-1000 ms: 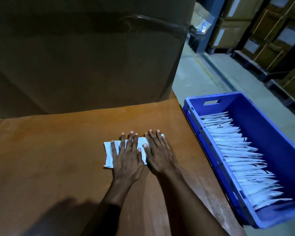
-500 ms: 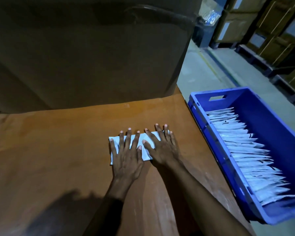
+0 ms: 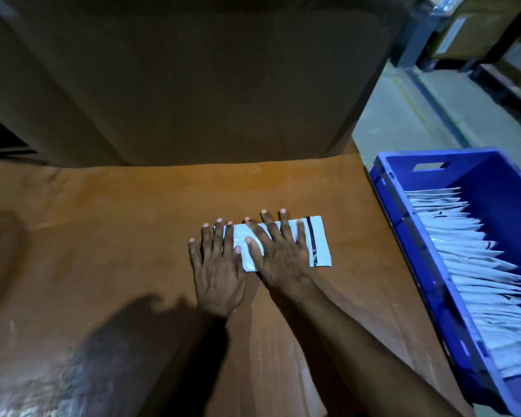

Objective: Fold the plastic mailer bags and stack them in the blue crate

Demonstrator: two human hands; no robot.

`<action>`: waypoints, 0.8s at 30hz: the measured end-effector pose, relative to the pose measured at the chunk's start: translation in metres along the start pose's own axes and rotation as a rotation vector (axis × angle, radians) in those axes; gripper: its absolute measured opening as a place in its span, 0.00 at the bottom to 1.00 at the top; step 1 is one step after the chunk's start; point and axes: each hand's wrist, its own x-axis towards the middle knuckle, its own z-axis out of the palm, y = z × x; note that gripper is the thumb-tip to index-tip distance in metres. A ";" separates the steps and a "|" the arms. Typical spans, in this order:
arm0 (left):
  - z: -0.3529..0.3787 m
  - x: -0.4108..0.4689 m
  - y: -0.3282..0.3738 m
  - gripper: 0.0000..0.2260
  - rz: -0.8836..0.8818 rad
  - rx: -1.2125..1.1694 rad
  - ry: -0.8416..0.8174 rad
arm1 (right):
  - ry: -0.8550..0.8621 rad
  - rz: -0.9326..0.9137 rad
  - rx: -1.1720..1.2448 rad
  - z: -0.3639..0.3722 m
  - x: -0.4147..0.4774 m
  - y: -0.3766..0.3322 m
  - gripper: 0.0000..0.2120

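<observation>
Fold step in hand: mailer bag (image 3: 321, 245) flat on surface (image 3: 118, 221), near blue crate (image 3: 409, 251). Left hand (image 3: 217, 266) and right hand (image 3: 278, 257) press it, grip wide, fingers spread, holding nothing. Next, my guess: pinch it, add to stack (image 3: 469, 266) in crate.

A white plastic mailer bag (image 3: 321, 245), crossed near its right end by a thin black stripe (image 3: 312, 240), lies on an orange-brown desk (image 3: 118, 221) mottled with paler, worn patches. Beside the desk, a bright blue crate (image 3: 403, 236) holds a row of white folded bags (image 3: 469, 266), some showing short black marks. Behind, a large cardboard box (image 3: 193, 85) is plain dull brown in shadow. The floor (image 3: 403, 115) is pale grey-green, marked by a dark blue line (image 3: 443, 115) and a faint yellow one. Brown cartons (image 3: 487, 25) with pale labels fill the far right.
</observation>
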 end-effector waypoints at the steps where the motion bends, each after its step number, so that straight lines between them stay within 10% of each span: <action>1: -0.001 0.002 0.000 0.26 -0.006 0.026 -0.009 | -0.015 0.009 -0.004 0.001 0.002 -0.002 0.26; 7: -0.034 0.016 0.027 0.35 0.091 0.206 -0.111 | -0.099 -0.021 0.104 -0.011 0.000 0.000 0.28; 12: -0.007 0.029 0.033 0.27 0.214 -0.276 -0.072 | 0.137 0.293 0.902 -0.028 0.001 0.015 0.20; 24: 0.010 0.043 0.023 0.33 0.101 -0.164 -0.359 | 0.207 0.132 0.542 -0.014 -0.010 0.033 0.18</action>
